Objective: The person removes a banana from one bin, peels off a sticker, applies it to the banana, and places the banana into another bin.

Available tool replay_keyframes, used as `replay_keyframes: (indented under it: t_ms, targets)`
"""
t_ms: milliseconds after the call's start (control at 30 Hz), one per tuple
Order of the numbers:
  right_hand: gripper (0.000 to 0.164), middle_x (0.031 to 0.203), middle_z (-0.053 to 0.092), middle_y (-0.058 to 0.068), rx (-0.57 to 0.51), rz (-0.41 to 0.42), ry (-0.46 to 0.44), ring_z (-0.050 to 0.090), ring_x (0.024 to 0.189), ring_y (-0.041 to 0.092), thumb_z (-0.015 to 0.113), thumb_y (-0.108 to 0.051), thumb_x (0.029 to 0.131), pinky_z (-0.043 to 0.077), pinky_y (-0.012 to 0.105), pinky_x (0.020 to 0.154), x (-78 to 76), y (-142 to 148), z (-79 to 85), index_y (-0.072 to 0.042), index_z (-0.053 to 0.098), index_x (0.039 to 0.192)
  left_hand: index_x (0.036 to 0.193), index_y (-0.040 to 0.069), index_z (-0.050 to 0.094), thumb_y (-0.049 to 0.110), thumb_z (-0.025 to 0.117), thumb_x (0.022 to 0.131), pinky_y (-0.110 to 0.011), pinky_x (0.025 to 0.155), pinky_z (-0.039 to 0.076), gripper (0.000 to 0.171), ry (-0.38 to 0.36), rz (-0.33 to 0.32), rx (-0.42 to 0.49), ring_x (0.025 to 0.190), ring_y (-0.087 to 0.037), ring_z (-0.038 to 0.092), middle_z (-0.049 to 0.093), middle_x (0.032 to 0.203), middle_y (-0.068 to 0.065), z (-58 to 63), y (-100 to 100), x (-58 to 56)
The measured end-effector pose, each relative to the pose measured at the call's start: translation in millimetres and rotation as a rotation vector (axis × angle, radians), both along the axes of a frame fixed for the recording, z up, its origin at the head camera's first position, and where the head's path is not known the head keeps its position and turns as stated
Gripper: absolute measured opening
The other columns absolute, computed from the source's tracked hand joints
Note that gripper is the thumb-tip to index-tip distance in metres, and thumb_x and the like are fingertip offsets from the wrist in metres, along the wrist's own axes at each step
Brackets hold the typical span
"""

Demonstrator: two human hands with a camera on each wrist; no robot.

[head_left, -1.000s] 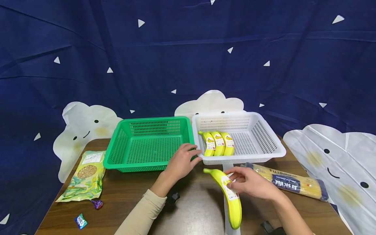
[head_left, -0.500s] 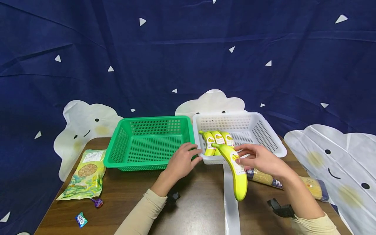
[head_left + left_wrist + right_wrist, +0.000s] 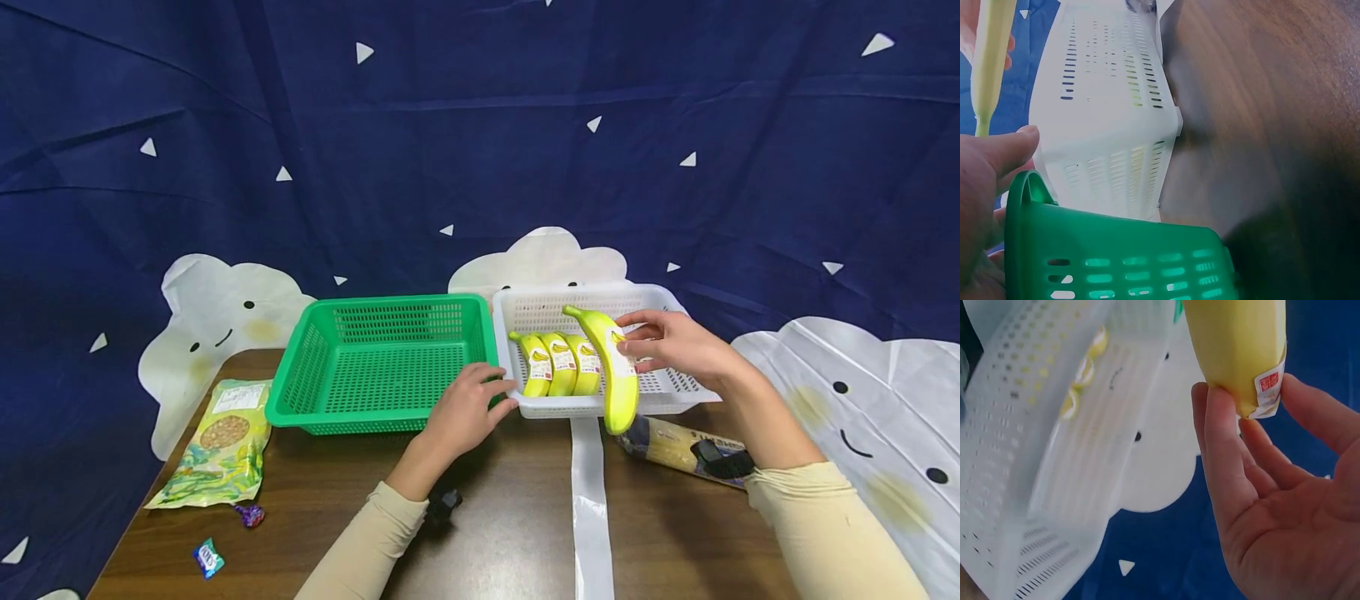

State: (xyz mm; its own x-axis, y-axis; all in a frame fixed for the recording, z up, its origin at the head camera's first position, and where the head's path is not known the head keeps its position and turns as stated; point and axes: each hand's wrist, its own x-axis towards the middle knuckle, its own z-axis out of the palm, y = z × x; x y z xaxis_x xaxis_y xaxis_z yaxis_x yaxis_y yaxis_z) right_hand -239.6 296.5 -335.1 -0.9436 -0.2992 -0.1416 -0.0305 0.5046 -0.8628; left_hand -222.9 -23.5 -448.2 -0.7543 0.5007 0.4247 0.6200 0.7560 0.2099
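Above the front of the white basket (image 3: 558,407), my right hand (image 3: 678,346) pinches a yellow banana (image 3: 621,392) between thumb and fingers. The banana carries a white label and tilts with its stem up and away. Three similar labelled bananas (image 3: 561,367) lie side by side in the basket's left part. My left hand (image 3: 468,408) rests at the corner where the green basket (image 3: 382,429) meets the white one. Its fingers lie relaxed over the rims. In the left wrist view, the thumb (image 3: 1013,149) is near the white wall and part of the hand is hidden behind the green rim.
Left of the green basket lies a yellow-green food bag (image 3: 221,446), with a purple-wrapped lollipop (image 3: 250,515) and a small blue candy (image 3: 207,557) nearby. A spaghetti pack (image 3: 675,446) lies under my right wrist. A white tape strip (image 3: 591,517) runs down the brown table.
My right hand has lifted the banana from over the table, moving it away and slightly right to above the white basket. The left hand has stayed in place.
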Motion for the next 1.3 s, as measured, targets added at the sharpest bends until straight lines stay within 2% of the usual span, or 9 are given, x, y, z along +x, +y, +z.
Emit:
replay_keyframes:
  t_ms: [133, 500, 800, 1067, 1300]
  targets:
    - [0.059, 0.12, 0.057, 0.024, 0.027, -0.007, -0.019, 0.061, 0.101, 0.03, 0.068, -0.021, 0.091, 0.054, 0.041, 0.078, -18.5, 5, 4.1, 0.0, 0.041, 0.138, 0.118, 0.023, 0.071, 0.04, 0.067, 0.09, -0.035, 0.1, 0.041, 0.033, -0.002, 0.001, 0.003, 0.12, -0.021, 0.049, 0.061, 0.125, 0.0, -1.3, -1, 0.1]
    - [0.057, 0.12, 0.054, 0.025, 0.137, -0.029, -0.02, 0.06, 0.101, 0.033, 0.064, -0.012, 0.092, 0.054, 0.043, 0.079, -61.3, 10, 8.0, -0.001, 0.038, 0.142, 0.117, 0.022, 0.072, 0.039, 0.068, 0.089, -0.034, 0.099, 0.041, 0.033, 0.014, -0.003, 0.024, 0.12, -0.02, 0.049, 0.062, 0.124, 0.0, -0.6, 0, -0.9]
    - [0.062, 0.124, 0.052, 0.024, 0.168, -0.055, -0.093, 0.057, 0.106, 0.033, 0.063, -0.008, 0.091, 0.051, 0.046, 0.085, -89.3, 11, -1.6, -0.005, 0.036, 0.146, 0.118, 0.022, 0.071, 0.038, 0.069, 0.089, -0.033, 0.099, 0.041, 0.033, -0.003, -0.003, 0.026, 0.121, -0.02, 0.048, 0.062, 0.124, 0.001, -2.2, -1, -0.9]
    - [0.061, 0.123, 0.051, 0.022, 0.31, -0.123, -0.141, 0.056, 0.096, 0.03, 0.062, -0.006, 0.09, 0.054, 0.038, 0.077, -107.8, 5, -11.9, -0.005, 0.038, 0.146, 0.118, 0.022, 0.071, 0.039, 0.068, 0.089, -0.033, 0.1, 0.04, 0.034, 0.007, -0.013, 0.037, 0.121, -0.02, 0.048, 0.062, 0.124, 0.001, -4.5, -4, -1.5]
    - [0.058, 0.122, 0.049, 0.022, 0.338, -0.127, -0.191, 0.057, 0.092, 0.029, 0.059, -0.003, 0.09, 0.053, 0.041, 0.079, -118.1, 1, -23.3, -0.003, 0.038, 0.145, 0.118, 0.024, 0.071, 0.041, 0.067, 0.09, -0.031, 0.1, 0.04, 0.034, 0.006, -0.005, 0.033, 0.122, -0.019, 0.048, 0.061, 0.125, 0.002, -4.0, -3, -2.1]
